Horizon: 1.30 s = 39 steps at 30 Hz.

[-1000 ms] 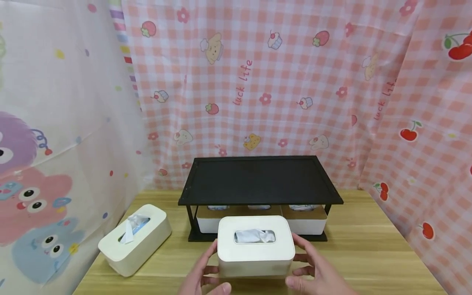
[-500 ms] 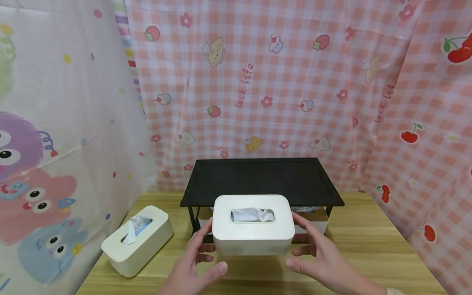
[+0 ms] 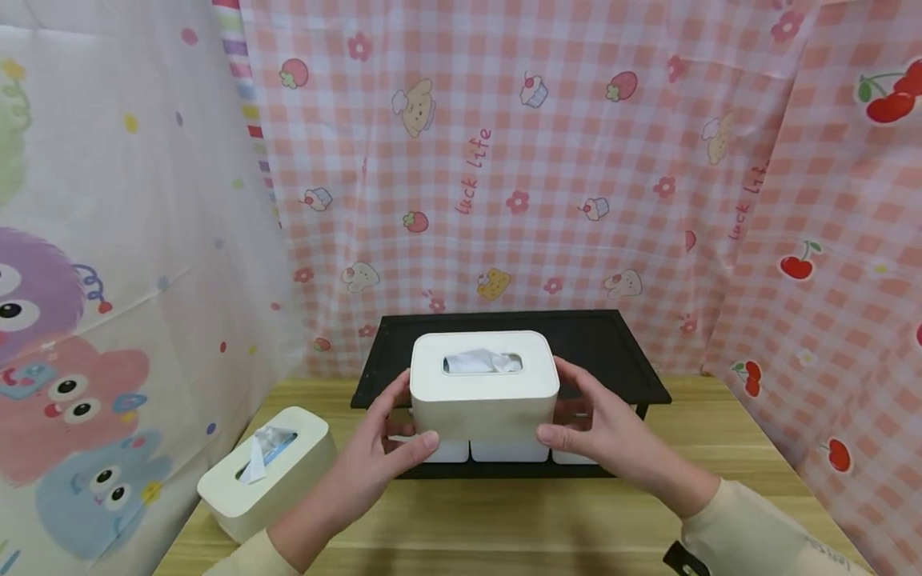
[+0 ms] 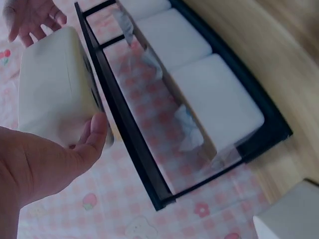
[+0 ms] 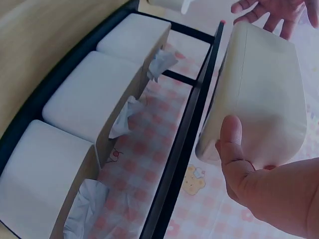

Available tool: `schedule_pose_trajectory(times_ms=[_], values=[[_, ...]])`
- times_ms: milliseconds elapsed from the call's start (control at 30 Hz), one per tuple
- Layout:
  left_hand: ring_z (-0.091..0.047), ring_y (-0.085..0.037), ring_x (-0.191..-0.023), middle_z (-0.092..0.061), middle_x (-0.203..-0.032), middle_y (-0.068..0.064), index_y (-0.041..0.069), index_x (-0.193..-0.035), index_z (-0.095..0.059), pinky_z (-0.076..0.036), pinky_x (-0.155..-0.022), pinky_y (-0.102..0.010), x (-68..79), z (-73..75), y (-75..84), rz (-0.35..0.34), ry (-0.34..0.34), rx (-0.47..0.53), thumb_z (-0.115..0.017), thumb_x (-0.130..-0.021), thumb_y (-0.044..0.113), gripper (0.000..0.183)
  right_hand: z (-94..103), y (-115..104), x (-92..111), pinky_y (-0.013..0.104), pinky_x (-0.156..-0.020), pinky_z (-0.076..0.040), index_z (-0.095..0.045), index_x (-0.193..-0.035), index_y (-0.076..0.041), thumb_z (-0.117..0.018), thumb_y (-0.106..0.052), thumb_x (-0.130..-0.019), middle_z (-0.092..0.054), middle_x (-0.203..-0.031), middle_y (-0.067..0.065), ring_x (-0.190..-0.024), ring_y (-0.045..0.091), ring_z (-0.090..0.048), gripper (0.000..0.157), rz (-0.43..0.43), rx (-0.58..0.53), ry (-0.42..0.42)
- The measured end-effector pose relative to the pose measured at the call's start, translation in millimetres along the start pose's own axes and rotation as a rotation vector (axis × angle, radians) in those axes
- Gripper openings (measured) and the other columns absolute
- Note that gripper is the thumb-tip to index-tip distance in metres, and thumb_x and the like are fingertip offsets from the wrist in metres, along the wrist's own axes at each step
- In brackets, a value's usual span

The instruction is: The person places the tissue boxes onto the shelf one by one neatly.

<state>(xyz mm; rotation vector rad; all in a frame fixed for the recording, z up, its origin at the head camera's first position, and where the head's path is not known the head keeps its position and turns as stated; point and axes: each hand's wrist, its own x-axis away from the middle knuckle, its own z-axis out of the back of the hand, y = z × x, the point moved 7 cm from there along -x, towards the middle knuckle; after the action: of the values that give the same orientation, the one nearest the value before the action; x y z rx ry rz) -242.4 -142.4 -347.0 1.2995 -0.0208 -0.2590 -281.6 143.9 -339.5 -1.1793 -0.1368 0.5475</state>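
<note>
A cream tissue box (image 3: 484, 419) with a white tissue in its oval top slot is held level in both hands, overlapping the front of a black two-tier rack (image 3: 612, 360) in the head view. My left hand (image 3: 378, 448) grips its left end, thumb at the front edge. At the opposite end my right hand (image 3: 601, 424) grips it the same way. In the left wrist view the box (image 4: 52, 89) is above the rack's top tier. Below that tier, three white tissue boxes (image 5: 89, 99) with wooden tops stand side by side on the lower shelf.
A second cream tissue box (image 3: 270, 472) stands at an angle on the wooden table (image 3: 735, 464), left of the rack, close to my left forearm. Patterned curtains (image 3: 468, 160) hang behind the table and along both sides.
Both hands have raised the cream tissue box and carried it forward, from in front of the lower shelf to the top tier's front edge. The box on the left stayed put.
</note>
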Motion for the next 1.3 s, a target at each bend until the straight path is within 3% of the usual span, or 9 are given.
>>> schedule_pose_trajectory(times_ms=[133,267,467,633,800,1033,1300], values=[[-0.064,-0.028,-0.12,-0.041,-0.165,-0.013,0.025,-0.17,-0.026,-0.058,-0.104,-0.045,-15.3,9.8,-2.0,0.034,0.007,-0.015,-0.071,-0.102,0.035,0.082,2.0,2,-17,0.046,-0.102,-0.059,-0.024,-0.171,-0.02,-0.079,-0.032,-0.099,-0.034,-0.172,0.013,-0.135,0.036,-0.061,0.091,-0.056,0.064,-0.002],[-0.064,-0.027,-0.121,-0.039,-0.168,-0.013,0.025,-0.171,-0.024,-0.054,-0.11,-0.052,-26.3,19.0,-5.6,0.07,0.021,-0.04,-0.069,-0.102,0.038,0.083,0.6,3,-30,0.045,-0.097,-0.061,-0.022,-0.172,-0.021,-0.079,-0.036,-0.098,-0.031,-0.174,0.013,-0.14,0.04,-0.057,0.094,-0.069,0.054,-0.021],[-0.062,-0.029,-0.126,-0.036,-0.17,-0.012,0.026,-0.173,-0.019,-0.05,-0.114,-0.053,-35.0,27.5,-8.0,0.072,0.018,-0.066,-0.069,-0.103,0.039,0.086,-1.8,4,-44,0.049,-0.104,-0.057,-0.02,-0.172,-0.023,-0.077,-0.035,-0.1,-0.029,-0.176,0.011,-0.145,0.042,-0.052,0.093,-0.077,0.015,-0.043],[-0.06,-0.031,-0.13,-0.039,-0.168,-0.014,0.021,-0.173,-0.019,-0.05,-0.113,-0.051,-41.1,32.6,-6.8,0.057,0.028,-0.071,-0.065,-0.106,0.038,0.084,-2.6,5,-52,0.051,-0.108,-0.055,-0.024,-0.172,-0.021,-0.077,-0.037,-0.1,-0.038,-0.17,0.013,-0.143,0.04,-0.054,0.091,-0.086,-0.002,-0.027],[-0.058,-0.032,-0.132,-0.037,-0.17,-0.013,0.021,-0.173,-0.018,-0.051,-0.111,-0.05,-42.5,34.6,-7.1,0.077,0.04,-0.09,-0.066,-0.105,0.039,0.084,-3.5,7,-56,0.051,-0.109,-0.054,-0.026,-0.171,-0.017,-0.076,-0.035,-0.101,-0.045,-0.16,0.017,-0.142,0.042,-0.054,0.088,-0.082,-0.02,-0.02],[-0.05,-0.035,-0.137,-0.037,-0.17,-0.011,0.018,-0.172,-0.022,-0.055,-0.103,-0.045,-32.9,33.3,-3.5,0.045,0.099,-0.176,-0.072,-0.102,0.041,0.089,1.2,10,-51,0.06,-0.114,-0.049,-0.031,-0.169,-0.017,-0.074,-0.038,-0.102,-0.041,-0.169,0.014,-0.147,0.043,-0.05,0.082,-0.072,0.044,-0.005],[-0.052,-0.031,-0.138,-0.037,-0.171,-0.008,0.017,-0.17,-0.026,-0.046,-0.105,-0.04,-27.5,34.8,0.0,0.031,0.135,-0.225,-0.071,-0.102,0.042,0.086,-0.2,9,-52,0.052,-0.11,-0.053,-0.035,-0.167,-0.013,-0.073,-0.035,-0.103,-0.04,-0.17,0.015,-0.143,0.039,-0.054,0.078,-0.044,0.029,-0.007]])
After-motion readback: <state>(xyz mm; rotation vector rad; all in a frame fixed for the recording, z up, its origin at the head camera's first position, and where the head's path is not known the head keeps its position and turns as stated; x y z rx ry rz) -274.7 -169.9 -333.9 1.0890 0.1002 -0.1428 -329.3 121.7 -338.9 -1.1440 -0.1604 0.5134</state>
